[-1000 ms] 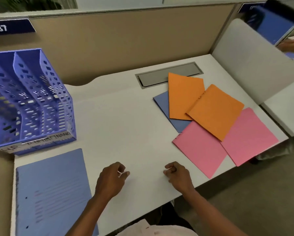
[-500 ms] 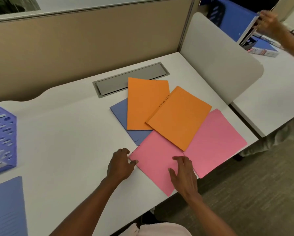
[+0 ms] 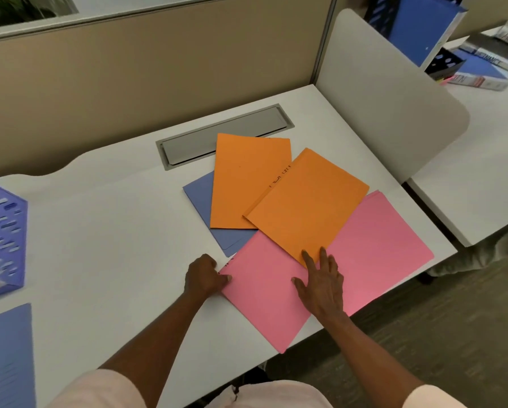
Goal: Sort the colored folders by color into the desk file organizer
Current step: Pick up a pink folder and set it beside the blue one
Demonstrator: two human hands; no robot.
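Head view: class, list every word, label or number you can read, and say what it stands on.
No text can be quoted.
Right orange folder, dark writing along its edge: too small to read.
Pink folder, marks at its left corner: too small to read.
Books on the next desk, spine print: too blurred to read.

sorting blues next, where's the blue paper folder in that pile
In the head view, the blue paper folder lies right of centre on the white desk, mostly under the left orange paper folder, its near corner beside the nearer pink paper folder.
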